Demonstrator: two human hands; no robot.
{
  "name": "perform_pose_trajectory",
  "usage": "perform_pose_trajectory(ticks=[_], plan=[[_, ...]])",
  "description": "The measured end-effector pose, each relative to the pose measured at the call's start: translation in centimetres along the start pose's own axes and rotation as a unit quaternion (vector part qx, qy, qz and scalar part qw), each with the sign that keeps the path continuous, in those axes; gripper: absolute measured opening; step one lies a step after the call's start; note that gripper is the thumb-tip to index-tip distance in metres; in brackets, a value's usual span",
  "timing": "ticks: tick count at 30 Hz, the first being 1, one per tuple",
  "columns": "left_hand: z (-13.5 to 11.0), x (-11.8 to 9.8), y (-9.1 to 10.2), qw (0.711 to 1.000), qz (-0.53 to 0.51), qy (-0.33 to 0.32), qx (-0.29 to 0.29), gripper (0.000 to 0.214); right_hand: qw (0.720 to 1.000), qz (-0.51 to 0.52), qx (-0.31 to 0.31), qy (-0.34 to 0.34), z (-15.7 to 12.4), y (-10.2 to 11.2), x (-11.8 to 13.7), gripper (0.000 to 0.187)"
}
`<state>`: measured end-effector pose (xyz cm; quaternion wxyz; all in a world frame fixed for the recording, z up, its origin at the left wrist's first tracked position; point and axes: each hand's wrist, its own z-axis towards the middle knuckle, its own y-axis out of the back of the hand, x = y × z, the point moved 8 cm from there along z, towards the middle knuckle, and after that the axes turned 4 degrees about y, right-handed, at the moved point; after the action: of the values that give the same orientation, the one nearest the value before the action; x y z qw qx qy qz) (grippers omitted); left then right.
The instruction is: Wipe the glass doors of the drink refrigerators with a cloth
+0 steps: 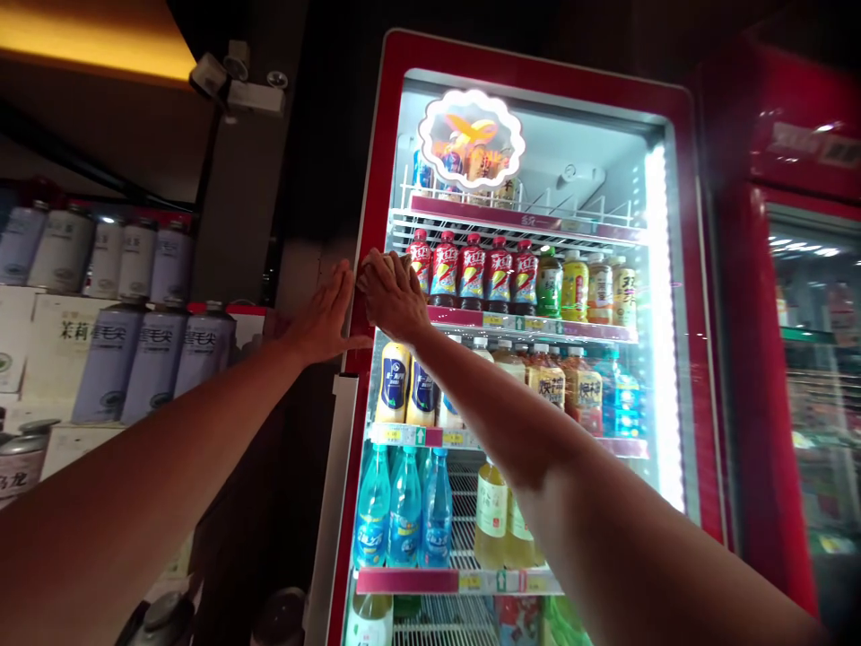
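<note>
A tall drinks fridge with a red door frame point(538, 67) and a glass front stands lit before me. My left hand point(326, 314) lies open with its fingers stretched, against the left side edge of the fridge. Beside it, my right hand point(398, 296) presses a bunched pale cloth point(368, 269) onto the left strip of the door frame. The fingers cover most of the cloth. Behind the glass near this hand are red-labelled bottles point(473, 269) on one shelf, and cream bottles with dark labels point(394, 381) below.
Blue bottles point(404, 511) stand on a lower shelf inside. A pale door handle point(334, 502) runs down the fridge's left edge. Several lavender canisters point(158, 359) sit on white boxes at left. A second red fridge point(780, 359) is at right. A lamp fixture point(256, 96) hangs upper left.
</note>
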<state>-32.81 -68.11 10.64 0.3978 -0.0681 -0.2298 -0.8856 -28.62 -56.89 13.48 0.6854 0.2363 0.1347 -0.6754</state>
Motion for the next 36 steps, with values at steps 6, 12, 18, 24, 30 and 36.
perform_pose_trajectory(ticks=[6,12,18,24,30,36], plan=[[1.5,-2.3,0.2,0.999,-0.039,-0.02,-0.023,0.094,0.998,0.023,-0.001,0.064,-1.4,-0.2,0.9,0.059],[2.7,-2.1,-1.0,0.996,-0.067,0.044,-0.031,0.097,1.0,0.006,-0.027,0.002,-1.4,0.2,-2.5,0.054],[2.9,-2.6,-1.0,0.994,-0.012,0.073,-0.084,0.086,1.0,0.011,-0.007,-0.01,-2.0,-0.4,-0.7,0.062],[2.6,-3.0,-0.8,0.994,0.021,0.094,-0.05,0.079,1.0,0.007,-0.003,0.03,-4.4,1.4,-4.8,0.051],[4.0,-4.9,-1.3,0.992,0.068,0.088,-0.066,0.068,0.997,0.037,-0.051,-0.037,-4.6,1.8,-6.5,0.054],[5.8,-6.6,-3.2,0.993,0.052,0.103,-0.039,0.073,0.998,0.038,-0.006,0.055,-6.3,2.5,-7.9,0.049]])
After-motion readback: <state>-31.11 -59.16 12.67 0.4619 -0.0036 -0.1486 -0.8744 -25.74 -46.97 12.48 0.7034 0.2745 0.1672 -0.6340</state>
